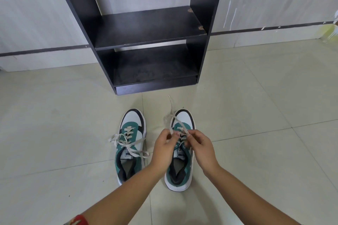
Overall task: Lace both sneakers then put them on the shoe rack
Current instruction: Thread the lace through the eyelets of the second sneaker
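Two green, white and black sneakers stand side by side on the pale tiled floor [54, 142], toes pointing away toward the far wall. The left sneaker [130, 144] is laced, its lace ends [128, 144] lying loose across the tongue and spilling over both sides. Over the right sneaker [180, 153] both hands work close together: the left hand [164, 147] is closed, pinching one strand of the white lace [173, 117], and the right hand [199, 147] is closed on the other strand. The two strands cross above the eyelets and trail out past the toe onto the floor. The hands hide the middle of the right sneaker's lacing. Farther off, just beyond the toes, stands the dark shoe rack [146, 29] against the wall, its shelves bare, with chipped spots on the right edge of the middle shelf. A red band [80, 220] shows on the left forearm at the near edge.
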